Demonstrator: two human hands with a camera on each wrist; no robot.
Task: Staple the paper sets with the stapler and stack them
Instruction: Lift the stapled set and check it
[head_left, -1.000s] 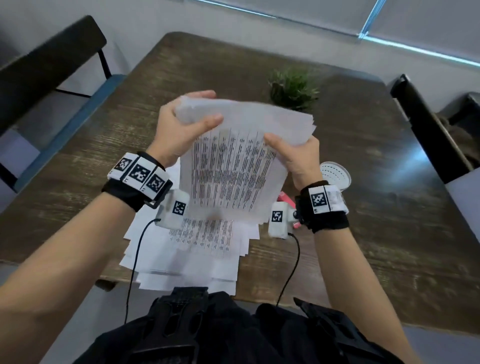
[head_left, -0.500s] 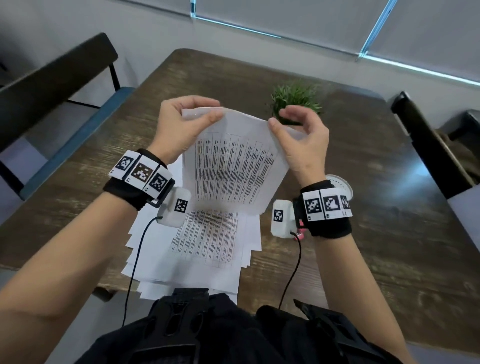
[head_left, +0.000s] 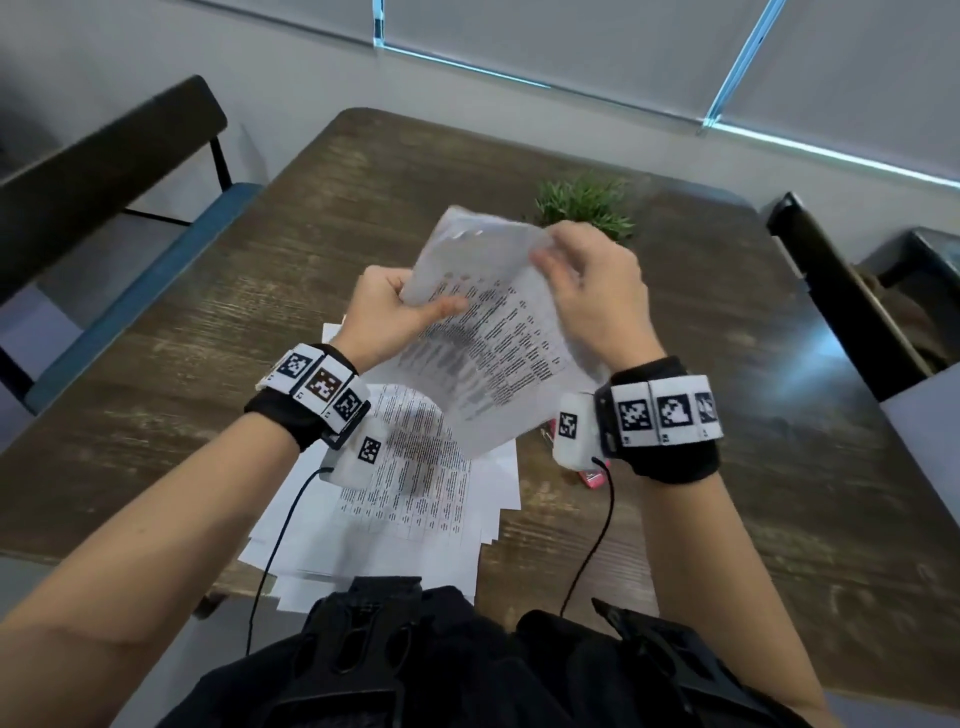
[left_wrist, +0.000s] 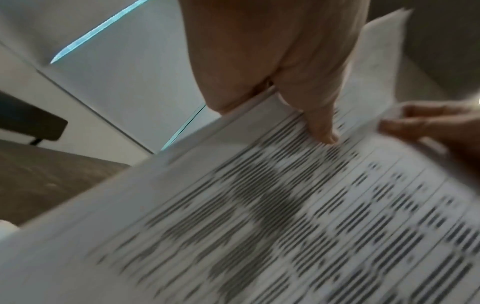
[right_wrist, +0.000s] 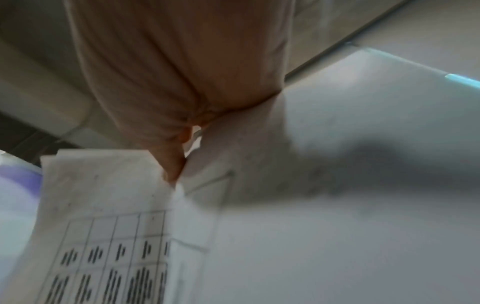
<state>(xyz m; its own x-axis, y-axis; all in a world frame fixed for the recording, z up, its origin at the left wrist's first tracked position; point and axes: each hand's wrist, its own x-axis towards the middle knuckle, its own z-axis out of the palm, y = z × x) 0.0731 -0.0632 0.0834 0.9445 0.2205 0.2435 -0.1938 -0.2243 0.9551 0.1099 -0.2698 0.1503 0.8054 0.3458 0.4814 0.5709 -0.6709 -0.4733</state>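
A set of printed sheets (head_left: 488, 343) is held up above the table, tilted to the right. My left hand (head_left: 395, 306) grips its left edge, thumb on the printed face (left_wrist: 322, 131). My right hand (head_left: 587, 280) pinches the top right corner (right_wrist: 179, 164). Under the hands a loose pile of printed papers (head_left: 405, 499) lies at the table's near edge. A pink stapler (head_left: 589, 475) lies to the right of the pile, mostly hidden behind my right wrist.
A small green plant (head_left: 584, 205) stands beyond the hands on the dark wooden table (head_left: 753, 467). A black chair with a blue seat (head_left: 109, 171) is at the left, a dark chair (head_left: 841, 306) at the right.
The held paper set has turned and tilted to the right. My left hand has dropped lower on its left edge. My right hand now pinches the top corner.
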